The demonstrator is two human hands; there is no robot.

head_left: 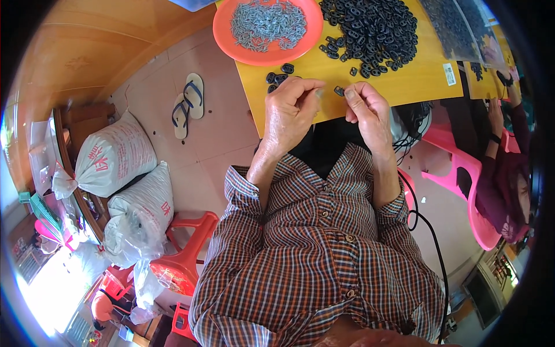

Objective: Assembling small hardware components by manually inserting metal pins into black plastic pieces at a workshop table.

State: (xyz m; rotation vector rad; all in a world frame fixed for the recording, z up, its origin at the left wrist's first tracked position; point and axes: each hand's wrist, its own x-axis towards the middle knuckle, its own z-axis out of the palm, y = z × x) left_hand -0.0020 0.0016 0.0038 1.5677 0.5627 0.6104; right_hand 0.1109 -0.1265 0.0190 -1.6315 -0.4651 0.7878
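Note:
My right hand pinches a small black two-hole cord lock between thumb and fingers, above the table's near edge. Just left of it, my left hand has its thumb and forefinger pressed together. Whatever is between those fingertips is too small to make out. Several more cord locks lie on the yellow table, partly hidden behind my left hand. A red-orange plate beyond that hand carries a heap of small grey metal springs. Farther right spreads a big pile of black cord locks.
The yellow table ends close to my body. Clear plastic bags of dark parts lie at its right. A co-worker sits by a pink chair. Flip-flops, white sacks and a red stool are at left.

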